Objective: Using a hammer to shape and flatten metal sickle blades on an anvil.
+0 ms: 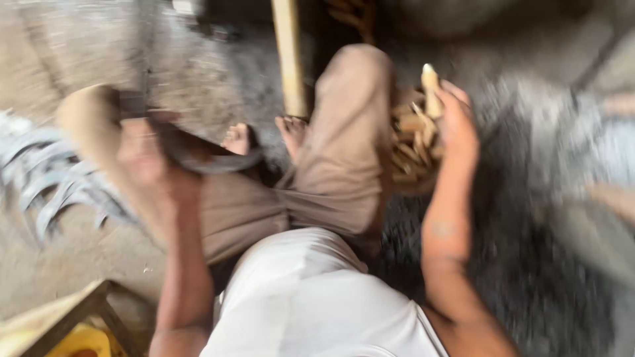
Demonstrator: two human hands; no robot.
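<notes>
The left hand has its grip closed on a dark curved blade, over the left knee. The right hand pinches a pale wooden handle upright, just above a pile of handles right of the right knee. Grey blades lie on the floor, far left.

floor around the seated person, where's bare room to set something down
Bare floor lies between the curved metal blades and the wooden frame; more right of the right hand. Crowded at the wooden handles and the left hand holding a blade.
</notes>
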